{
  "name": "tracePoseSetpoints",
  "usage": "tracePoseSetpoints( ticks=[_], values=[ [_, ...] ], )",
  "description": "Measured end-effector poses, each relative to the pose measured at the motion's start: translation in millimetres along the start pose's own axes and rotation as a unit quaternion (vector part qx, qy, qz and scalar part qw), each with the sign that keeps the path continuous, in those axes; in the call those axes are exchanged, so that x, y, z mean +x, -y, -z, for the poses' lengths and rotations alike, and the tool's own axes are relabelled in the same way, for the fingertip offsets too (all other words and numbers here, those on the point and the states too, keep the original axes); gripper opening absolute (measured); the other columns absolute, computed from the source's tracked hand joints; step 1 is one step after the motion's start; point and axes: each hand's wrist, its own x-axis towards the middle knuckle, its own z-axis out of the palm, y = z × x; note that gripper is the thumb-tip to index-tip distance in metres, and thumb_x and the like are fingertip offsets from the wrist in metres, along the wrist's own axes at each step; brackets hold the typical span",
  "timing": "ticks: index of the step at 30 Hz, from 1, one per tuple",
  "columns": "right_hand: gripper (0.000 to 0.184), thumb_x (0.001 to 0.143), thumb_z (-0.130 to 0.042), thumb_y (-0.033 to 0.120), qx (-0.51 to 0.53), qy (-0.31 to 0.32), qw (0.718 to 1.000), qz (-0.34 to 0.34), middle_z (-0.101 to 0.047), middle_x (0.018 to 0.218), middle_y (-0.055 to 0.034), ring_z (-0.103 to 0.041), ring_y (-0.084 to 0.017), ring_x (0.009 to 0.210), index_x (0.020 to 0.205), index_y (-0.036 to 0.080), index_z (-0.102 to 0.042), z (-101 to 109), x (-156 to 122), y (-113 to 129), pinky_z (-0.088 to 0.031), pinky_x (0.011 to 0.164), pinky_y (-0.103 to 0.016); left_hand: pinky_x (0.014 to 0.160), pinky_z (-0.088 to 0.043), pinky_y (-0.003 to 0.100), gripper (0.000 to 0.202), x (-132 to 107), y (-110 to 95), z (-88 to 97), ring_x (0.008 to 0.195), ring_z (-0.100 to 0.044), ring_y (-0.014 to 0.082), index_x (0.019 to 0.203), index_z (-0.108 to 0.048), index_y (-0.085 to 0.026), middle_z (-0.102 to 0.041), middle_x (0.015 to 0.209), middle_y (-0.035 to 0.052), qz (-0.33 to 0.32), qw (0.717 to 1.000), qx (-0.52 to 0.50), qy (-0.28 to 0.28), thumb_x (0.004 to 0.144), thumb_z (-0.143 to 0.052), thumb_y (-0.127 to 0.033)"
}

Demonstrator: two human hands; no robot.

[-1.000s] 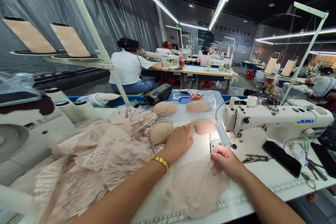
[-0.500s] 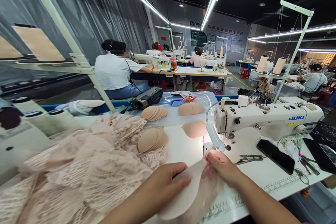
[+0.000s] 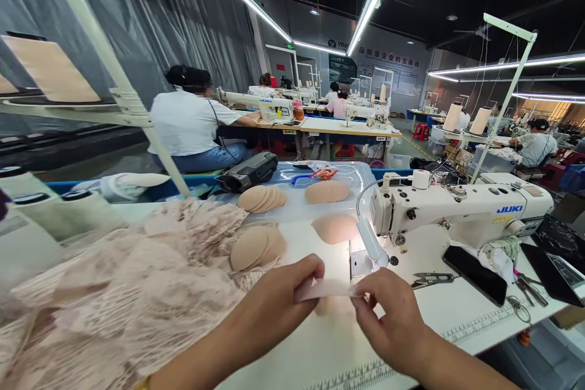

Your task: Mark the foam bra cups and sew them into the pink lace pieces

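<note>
Both hands hold a thin, pale fabric piece (image 3: pixel 331 289) stretched between them, seen nearly edge-on in front of the needle area. My left hand (image 3: pixel 286 295) grips its left end between thumb and fingers. My right hand (image 3: pixel 395 311) pinches the right end with thumb and forefinger. Just beyond stands a white sewing machine (image 3: pixel 466 210), its small lamp (image 3: pixel 371 242) shining on the bed. A single beige cup-shaped pad (image 3: pixel 334 228) lies behind the held piece. To the left is a fanned stack of beige oval pads (image 3: pixel 256 248), beside heaped pale lace fabric (image 3: pixel 137 286).
More pad stacks (image 3: pixel 261 198) lie on a clear plastic lid (image 3: pixel 292 170) at the back. Thread snips (image 3: pixel 432 280), a black phone (image 3: pixel 475 274) and keys (image 3: pixel 521 308) lie at right. A thread stand pole (image 3: pixel 159 152) rises at left. A co-worker (image 3: pixel 192 122) sits ahead.
The pale piece has turned from broadside, hanging toward me, to nearly edge-on between the hands. My left hand has moved up and my right hand slightly down. The view has shifted slightly.
</note>
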Motion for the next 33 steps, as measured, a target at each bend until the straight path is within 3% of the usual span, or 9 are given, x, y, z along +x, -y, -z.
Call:
tracePoseSetpoints(
  ticks=[2,3,5,8,12,15,17,23,33],
  values=[
    [0.023,0.1,-0.056,0.006,-0.045,0.013,0.996,0.078,-0.079,0.101,-0.0059,-0.069,-0.018,0.084,0.113,0.022,-0.064,-2.2,-1.1,-8.6,-0.055,0.075,-0.029,0.076,-0.045,0.036,0.018,-9.2,12.7,-5.5,0.081,-0.066,0.0253,0.096,-0.062,-0.024,-0.073,0.086,0.001,-0.095,0.984,0.105,-0.11,0.093,-0.048,-0.014],
    [0.023,0.1,-0.054,0.005,-0.076,0.037,0.991,0.103,-0.079,0.103,-0.0059,-0.069,-0.019,0.085,0.112,0.022,-0.064,-3.0,-2.7,-17.1,-0.055,0.075,-0.028,0.08,-0.046,0.038,0.022,-14.1,17.7,-10.5,0.085,-0.067,0.027,0.101,-0.064,-0.025,-0.075,0.091,0.0027,-0.14,0.971,0.147,-0.128,0.093,-0.049,-0.011],
    [0.023,0.102,-0.052,0.005,-0.135,0.102,0.975,0.143,-0.08,0.098,-0.0025,-0.066,-0.017,0.077,0.102,0.023,-0.066,-2.2,-7.4,-40.8,-0.052,0.069,-0.028,0.08,-0.046,0.041,0.018,-21.6,22.9,-23.8,0.085,-0.066,0.0289,0.098,-0.066,-0.025,-0.075,0.093,0.0034,-0.204,0.958,0.187,-0.082,0.089,-0.059,-0.011],
    [0.025,0.107,-0.054,0.011,-0.188,0.221,0.938,0.191,-0.078,0.091,0.0001,-0.063,-0.017,0.073,0.09,0.023,-0.067,5.4,-14.3,-80.3,-0.046,0.064,-0.029,0.076,-0.045,0.038,0.02,-18.4,19.7,-47.4,0.081,-0.064,0.0262,0.085,-0.062,-0.024,-0.073,0.088,0.0006,-0.257,0.952,0.165,0.018,0.083,-0.067,-0.005],
    [0.022,0.106,-0.057,0.01,-0.207,0.298,0.911,0.198,-0.08,0.102,-0.0012,-0.066,-0.017,0.086,0.093,0.023,-0.07,18.2,-16.1,-111.0,-0.048,0.072,-0.028,0.084,-0.047,0.036,0.04,15.2,13.3,-74.5,0.088,-0.066,0.0238,0.096,-0.062,-0.022,-0.074,0.097,0.0012,-0.319,0.934,0.161,0.0,0.076,-0.052,0.012],
    [0.021,0.101,-0.058,0.005,-0.189,0.286,0.923,0.175,-0.081,0.119,-0.0016,-0.066,-0.018,0.096,0.102,0.022,-0.07,25.1,-15.5,-113.8,-0.048,0.075,-0.028,0.066,-0.041,0.036,0.03,38.3,17.8,-91.3,0.07,-0.058,0.0236,0.082,-0.055,-0.022,-0.067,0.081,0.0019,-0.313,0.933,0.175,-0.018,0.077,-0.054,0.007],
    [0.025,0.098,-0.06,0.004,-0.183,0.274,0.932,0.151,-0.081,0.121,-0.0015,-0.064,-0.019,0.098,0.108,0.024,-0.07,29.7,-16.2,-110.9,-0.047,0.074,-0.03,0.062,-0.038,0.036,0.027,43.1,22.9,-100.1,0.065,-0.054,0.0238,0.079,-0.054,-0.022,-0.064,0.078,0.0032,-0.3,0.936,0.181,-0.029,0.083,-0.052,0.005],
    [0.032,0.089,-0.06,0.001,-0.171,0.274,0.938,0.129,-0.074,0.1,-0.0031,-0.06,-0.02,0.089,0.107,0.025,-0.072,41.3,-17.0,-102.7,-0.044,0.072,-0.029,0.075,-0.049,0.035,0.029,32.5,27.9,-106.4,0.084,-0.062,0.0238,0.091,-0.06,-0.019,-0.069,0.095,0.0065,-0.309,0.938,0.15,-0.053,0.097,-0.044,0.004],
    [0.03,0.091,-0.061,0.002,-0.162,0.301,0.936,0.086,-0.072,0.097,-0.0021,-0.057,-0.019,0.085,0.11,0.024,-0.069,40.2,-16.0,-97.5,-0.042,0.07,-0.029,0.068,-0.051,0.034,0.033,31.7,21.0,-107.5,0.075,-0.06,0.0228,0.086,-0.06,-0.019,-0.067,0.087,0.0061,-0.28,0.948,0.136,-0.059,0.1,-0.038,0.001]
  ],
)
